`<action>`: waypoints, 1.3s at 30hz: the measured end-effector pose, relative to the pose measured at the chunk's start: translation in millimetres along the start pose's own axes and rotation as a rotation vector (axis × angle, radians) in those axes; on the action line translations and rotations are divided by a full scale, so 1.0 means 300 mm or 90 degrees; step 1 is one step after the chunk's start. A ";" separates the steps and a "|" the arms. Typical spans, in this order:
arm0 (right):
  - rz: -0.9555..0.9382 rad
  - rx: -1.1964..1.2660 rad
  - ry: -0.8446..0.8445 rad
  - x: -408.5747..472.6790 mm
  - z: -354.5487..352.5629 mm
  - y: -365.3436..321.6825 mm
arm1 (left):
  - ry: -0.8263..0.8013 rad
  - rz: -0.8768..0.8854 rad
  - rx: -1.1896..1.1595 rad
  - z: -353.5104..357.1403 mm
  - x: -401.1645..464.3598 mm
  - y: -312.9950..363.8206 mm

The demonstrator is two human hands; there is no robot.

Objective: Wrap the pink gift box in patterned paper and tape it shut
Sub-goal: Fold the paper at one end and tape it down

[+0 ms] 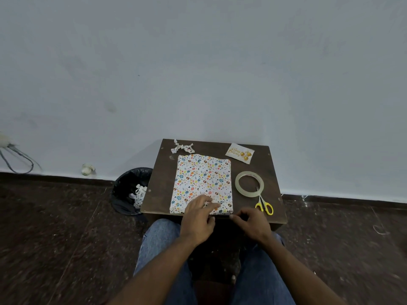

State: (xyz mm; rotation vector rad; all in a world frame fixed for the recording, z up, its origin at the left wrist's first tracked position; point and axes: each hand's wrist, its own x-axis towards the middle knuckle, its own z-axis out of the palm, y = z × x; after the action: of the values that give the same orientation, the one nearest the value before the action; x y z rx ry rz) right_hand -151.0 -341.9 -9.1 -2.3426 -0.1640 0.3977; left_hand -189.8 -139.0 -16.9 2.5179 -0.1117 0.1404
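Observation:
The gift box (202, 179) lies flat on the small dark table (164, 172), fully covered in white paper with a coloured pattern; no pink shows. My left hand (199, 216) rests on the box's near edge, fingers pressing the paper down. My right hand (251, 223) sits at the box's near right corner with fingers curled, fingertips at the edge; whether it pinches tape or paper is unclear. A clear tape roll (249, 184) lies right of the box.
Yellow-handled scissors (264, 204) lie near the tape roll. A birthday card (240, 153) and a paper bow (182, 147) sit at the table's back. A black bin (130, 190) with paper scraps stands left of the table. My knees are below.

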 end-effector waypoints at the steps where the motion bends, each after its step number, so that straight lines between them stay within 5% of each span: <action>1: 0.001 -0.021 0.008 0.001 0.005 -0.003 | -0.004 0.004 -0.002 0.000 -0.002 -0.004; 12: -0.009 -0.144 0.041 0.012 0.037 -0.030 | -0.042 0.010 -0.014 -0.008 -0.003 -0.021; 39: -0.024 -0.148 0.057 0.000 0.048 -0.010 | -0.039 0.012 -0.018 -0.017 -0.005 -0.024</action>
State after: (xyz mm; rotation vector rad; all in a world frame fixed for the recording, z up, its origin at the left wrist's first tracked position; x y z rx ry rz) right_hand -155.8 -330.1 -16.7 -2.5767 -0.2220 0.2665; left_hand -190.7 -130.2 -17.2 2.4947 -0.1605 0.0698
